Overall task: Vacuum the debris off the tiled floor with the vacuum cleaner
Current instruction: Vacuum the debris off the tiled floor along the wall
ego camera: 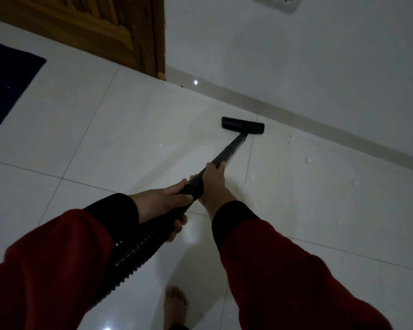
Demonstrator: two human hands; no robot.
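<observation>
Fingers (177, 228) of the left hand (162, 206) are wrapped round the vacuum wand (227, 153) near the ribbed hose (134, 253); the right hand (214, 182) grasps it farther along. The floor nozzle (243, 125) is set flat on the tiled floor (105, 139) near the skirting, with white debris (290, 140) scattered to its right.

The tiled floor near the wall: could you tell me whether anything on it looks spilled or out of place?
Yes. Small white bits of debris lie scattered on the tiled floor along the baseboard, right of the vacuum head, which hasn't reached them.
</observation>
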